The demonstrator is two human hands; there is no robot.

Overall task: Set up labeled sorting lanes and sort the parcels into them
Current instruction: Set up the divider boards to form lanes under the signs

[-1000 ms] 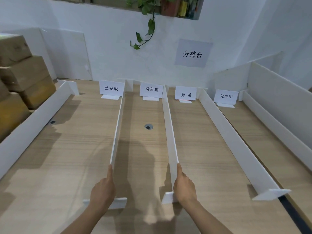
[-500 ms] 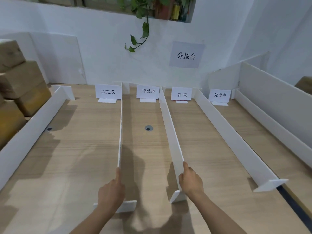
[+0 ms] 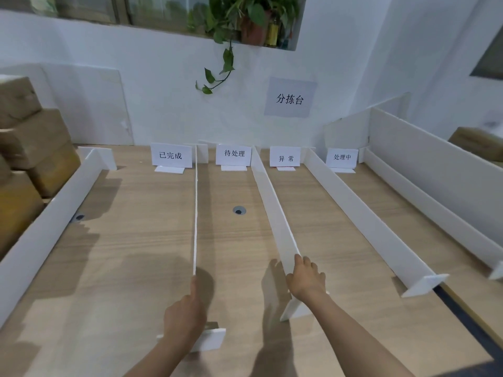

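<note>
Four lanes are marked out on the wooden table (image 3: 136, 240) by white dividers standing on edge, running from near to far. A label card is held at the far end of each lane: 已完成 (image 3: 171, 155) in the leftmost, then 待处理 (image 3: 234, 154), 异常 (image 3: 285, 157) and 处理中 (image 3: 342, 157) in the rightmost. A round cable hole (image 3: 239, 210) is seen in the floor of the 待处理 lane.

The near end of the second divider (image 3: 195, 213) is covered by the left hand (image 3: 185, 319), with one finger stretched along its top edge and the others curled; whether the board is clasped cannot be told. The top edge of the third divider (image 3: 275, 213) is grasped near its near end by the right hand (image 3: 306, 278), the fingers hooked over it.

The parcels (image 3: 32, 148), brown cardboard boxes, are stacked outside the lanes, left of the leftmost divider (image 3: 54, 213). One more box (image 3: 475, 144) is seen at the far right, behind a tall white board (image 3: 424, 153). A sign (image 3: 290, 97) reading 分拣台 is fixed to the far wall.
</note>
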